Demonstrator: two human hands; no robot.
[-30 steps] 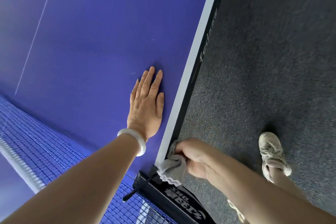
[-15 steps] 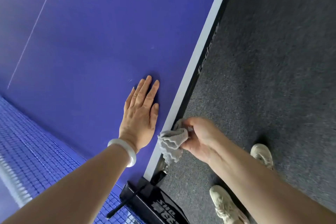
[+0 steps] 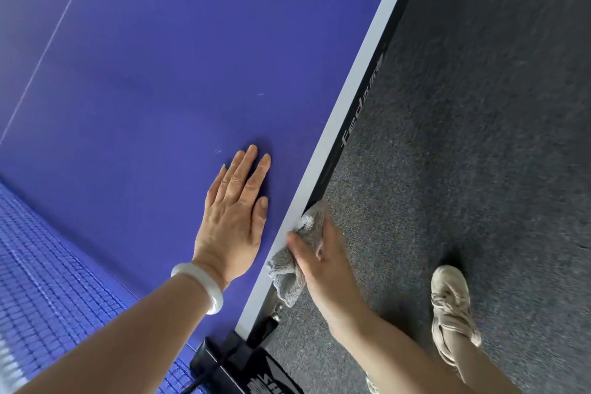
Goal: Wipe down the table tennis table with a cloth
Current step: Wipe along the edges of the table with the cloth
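Note:
The blue table tennis table (image 3: 166, 80) fills the upper left, with a white stripe along its side edge (image 3: 358, 80). My left hand (image 3: 235, 217) lies flat, palm down, on the blue top near that edge, a pale bangle on the wrist. My right hand (image 3: 323, 256) holds a grey cloth (image 3: 287, 269) against the table's side edge, thumb over the cloth. Part of the cloth hangs loose below the hand.
The blue net (image 3: 48, 265) runs along the lower left, and its black post clamp (image 3: 230, 358) grips the table's edge at the bottom. Grey carpet (image 3: 479, 137) covers the floor on the right. My beige shoe (image 3: 451, 307) stands on it near the table.
My right hand has carried the cloth from the net post along the side edge, away from the net, and now presses it on the edge. My left hand stays flat.

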